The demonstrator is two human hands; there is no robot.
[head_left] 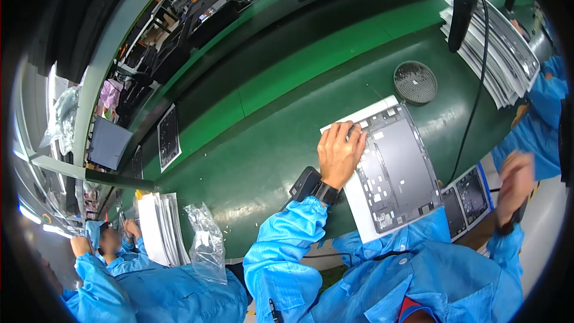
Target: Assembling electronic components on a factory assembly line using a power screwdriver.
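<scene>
Left hand (339, 151) lies flat, fingers spread, on a flat grey metal panel (399, 170); round mesh disc (415, 82) at twelve o'clock; right hand (514, 182) blurred, grip unclear.

Electronics assembly line: green conveyor belt (281, 84).

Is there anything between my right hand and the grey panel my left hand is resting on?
Nothing visible. The right hand, blurred, is raised off the panel's right side, over a tray of dark parts. The left hand lies flat on the grey panel.
</scene>
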